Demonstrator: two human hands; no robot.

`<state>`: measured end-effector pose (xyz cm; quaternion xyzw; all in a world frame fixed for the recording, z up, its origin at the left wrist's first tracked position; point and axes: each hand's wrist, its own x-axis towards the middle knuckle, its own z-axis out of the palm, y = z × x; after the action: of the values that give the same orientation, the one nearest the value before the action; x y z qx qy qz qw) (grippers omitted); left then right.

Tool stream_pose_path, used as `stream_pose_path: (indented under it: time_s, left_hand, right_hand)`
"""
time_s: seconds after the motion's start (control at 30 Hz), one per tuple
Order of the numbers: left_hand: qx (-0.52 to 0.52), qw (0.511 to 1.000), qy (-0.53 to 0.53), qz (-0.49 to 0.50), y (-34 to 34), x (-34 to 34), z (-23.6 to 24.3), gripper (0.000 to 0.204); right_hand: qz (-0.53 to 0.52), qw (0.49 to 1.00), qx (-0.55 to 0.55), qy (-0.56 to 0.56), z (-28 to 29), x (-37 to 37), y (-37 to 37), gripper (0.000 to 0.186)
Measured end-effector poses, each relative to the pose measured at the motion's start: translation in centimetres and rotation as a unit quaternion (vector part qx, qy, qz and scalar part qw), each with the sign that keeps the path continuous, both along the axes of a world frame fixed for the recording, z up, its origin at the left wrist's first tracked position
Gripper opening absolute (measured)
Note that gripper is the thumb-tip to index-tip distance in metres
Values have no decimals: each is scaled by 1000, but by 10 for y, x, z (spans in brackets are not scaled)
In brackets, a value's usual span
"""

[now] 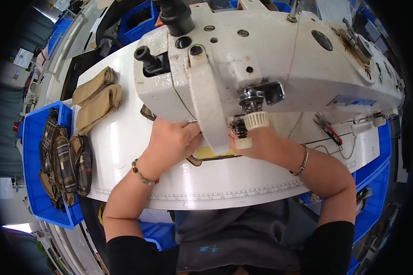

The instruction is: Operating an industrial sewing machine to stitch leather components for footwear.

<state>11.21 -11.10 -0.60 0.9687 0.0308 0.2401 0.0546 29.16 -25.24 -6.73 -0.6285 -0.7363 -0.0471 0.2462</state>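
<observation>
Both my hands are at the head of a white sewing machine [206, 91], on either side of its needle area. My left hand [167, 142] is closed, thumb and fingers pinched together beside the machine's lever; what lies in the pinch is hidden. My right hand [261, 145] reaches in from the other side, its fingers mostly hidden behind the machine's knobs. Between the hands, below the lever, shows a yellow piece [209, 152] with a dark edge. A tan rounded fabric end [194, 161] sticks out beside it, next to my left hand.
Two stacks of tan fabric pieces [98, 107] lie at the table's left. Beyond them a blue bin [32, 183] holds plaid pieces [62, 165]. Thread snips with red handles [329, 130] rest at the right. A ruler strip [206, 195] follows the table's near edge.
</observation>
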Motion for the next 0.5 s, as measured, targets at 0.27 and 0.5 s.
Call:
stream_pose_path:
  time_s: [0.27,0.5]
  left_hand:
    - [16,1000,-6,0,-1,-3,-9,29]
    - [23,999,-2,-25,-6,0,2,28]
  right_hand:
    - [-2,999,-2,35,-5,0,-1,7]
    - [23,977,26,211,5,-5,8,10]
